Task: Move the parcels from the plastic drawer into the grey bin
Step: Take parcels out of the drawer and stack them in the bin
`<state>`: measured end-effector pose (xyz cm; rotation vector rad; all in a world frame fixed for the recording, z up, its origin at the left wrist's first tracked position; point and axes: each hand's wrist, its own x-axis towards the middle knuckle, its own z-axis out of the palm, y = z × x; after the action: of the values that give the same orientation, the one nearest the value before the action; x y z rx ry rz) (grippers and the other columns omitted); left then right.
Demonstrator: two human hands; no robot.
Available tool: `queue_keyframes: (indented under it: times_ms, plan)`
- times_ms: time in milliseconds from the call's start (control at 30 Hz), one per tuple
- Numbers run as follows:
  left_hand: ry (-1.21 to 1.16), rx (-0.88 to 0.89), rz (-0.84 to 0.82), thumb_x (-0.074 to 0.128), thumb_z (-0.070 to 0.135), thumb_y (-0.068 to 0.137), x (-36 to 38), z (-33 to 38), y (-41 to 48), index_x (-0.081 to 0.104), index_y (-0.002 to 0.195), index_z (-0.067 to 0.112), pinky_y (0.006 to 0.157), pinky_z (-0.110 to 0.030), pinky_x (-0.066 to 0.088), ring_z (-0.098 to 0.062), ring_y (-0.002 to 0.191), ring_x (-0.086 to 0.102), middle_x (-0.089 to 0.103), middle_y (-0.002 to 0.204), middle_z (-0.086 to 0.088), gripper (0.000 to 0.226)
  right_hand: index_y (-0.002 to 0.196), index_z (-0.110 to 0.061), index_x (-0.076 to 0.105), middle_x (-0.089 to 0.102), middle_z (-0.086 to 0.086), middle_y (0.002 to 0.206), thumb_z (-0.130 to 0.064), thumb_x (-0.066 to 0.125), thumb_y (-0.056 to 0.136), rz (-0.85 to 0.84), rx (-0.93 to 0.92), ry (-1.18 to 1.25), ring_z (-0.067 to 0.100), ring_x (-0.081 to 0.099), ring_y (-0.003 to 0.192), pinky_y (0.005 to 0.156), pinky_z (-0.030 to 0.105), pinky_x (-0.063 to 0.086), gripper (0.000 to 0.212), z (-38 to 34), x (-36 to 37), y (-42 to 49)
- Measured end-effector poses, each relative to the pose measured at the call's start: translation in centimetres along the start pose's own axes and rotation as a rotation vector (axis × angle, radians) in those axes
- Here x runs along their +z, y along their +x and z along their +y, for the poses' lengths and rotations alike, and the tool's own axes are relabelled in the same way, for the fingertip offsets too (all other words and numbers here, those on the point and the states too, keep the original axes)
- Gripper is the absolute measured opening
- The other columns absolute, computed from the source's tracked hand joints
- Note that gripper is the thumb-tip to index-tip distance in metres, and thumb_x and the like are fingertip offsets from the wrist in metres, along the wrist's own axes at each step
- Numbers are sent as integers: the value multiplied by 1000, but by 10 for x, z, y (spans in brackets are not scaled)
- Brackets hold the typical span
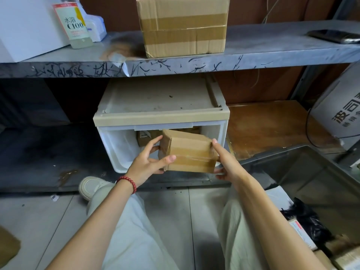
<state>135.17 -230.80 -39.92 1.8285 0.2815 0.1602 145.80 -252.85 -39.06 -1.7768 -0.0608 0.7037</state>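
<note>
Grey floor tiles run up to a low, dark bottom shelf under a scratched metal shelf (253, 49). On that upper shelf stand a large taped cardboard box (183, 26), a drink bottle labelled C100 (76, 24) and, far right, what looks like a dark phone (335, 36). Below it sits a plastic drawer unit with a dusty beige top (161, 117), and its white translucent drawer (116, 149) is pulled out towards the person.

Both hands hold one small brown parcel (189, 152), banded with tape, tilted in the air over the front of the drawer. The left hand (148, 164), with a red bead bracelet (127, 182) at the wrist, grips the parcel's left end with the thumb on the near face and the fingers round the far side. The right hand (226, 162) clasps the right end, forefinger up along the edge and the other fingers curled beneath. Behind the held parcel, at least one more parcel (146, 136) lies deep in the drawer; the dim interior hides how many.

To the right, on the floor, stands the grey bin (292, 168), well apart from the held parcel. A black bag (305, 219) and a labelled package (303, 234) lie in its near end. A white carton with printed characters (339, 106) leans behind the bin. Pale trousers and a light shoe (89, 187) show below the arms.
</note>
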Motion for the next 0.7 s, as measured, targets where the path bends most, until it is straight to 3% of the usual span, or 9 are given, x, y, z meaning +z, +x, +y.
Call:
queue_keyframes:
  times_ms: [133, 267, 400, 500, 600, 700]
  plan:
    - [54, -1, 14, 79, 76, 38, -5, -5, 2, 37, 128, 56, 78, -37, 59, -16, 95, 69, 47, 138, 2, 101, 129, -31, 47, 50, -1, 126, -74, 42, 83, -31, -44, -19, 15, 52, 82, 71, 28, 44, 63, 2, -2, 3]
    - [80, -40, 13, 79, 76, 38, -6, -6, 2, 37, 120, 66, 76, -36, 60, -16, 101, 65, 47, 134, 2, 92, 134, -32, 48, 58, -5, 117, -69, 70, 67, -142, -127, 10, 8, 49, 78, 68, 23, 40, 79, 6, -6, 2]
    - [80, -81, 2, 69, 86, 33, -3, -2, 2, 32, 132, 58, 71, -31, 59, -12, 104, 61, 51, 122, 4, 109, 140, -37, 34, 57, -6, 124, -46, 84, 57, -163, -221, 3, 10, 57, 99, 68, 17, 41, 98, 11, -6, 5]
    - [77, -68, -7, 68, 82, 46, 1, 1, 1, 31, 139, 53, 75, -30, 58, -11, 107, 59, 53, 117, 6, 104, 144, -32, 33, 58, -3, 128, -39, 88, 63, -89, -301, -22, 3, 56, 87, 53, 9, 42, 99, 10, -8, 4]
    - [53, -15, 0, 66, 63, 69, 13, 14, 2, 29, 144, 46, 77, -26, 57, -7, 108, 57, 52, 123, 1, 85, 142, -28, 35, 58, -5, 127, -26, 81, 73, -18, -352, 5, 2, 58, 99, 66, 11, 48, 82, 7, -15, -6]
    - [102, 53, -23, 64, 57, 74, 34, 35, 8, 32, 143, 42, 66, -21, 57, -5, 103, 57, 44, 134, -5, 77, 139, -25, 39, 58, -9, 121, -24, 80, 74, 58, -350, 91, 1, 57, 103, 78, 17, 49, 78, 13, -33, -23]
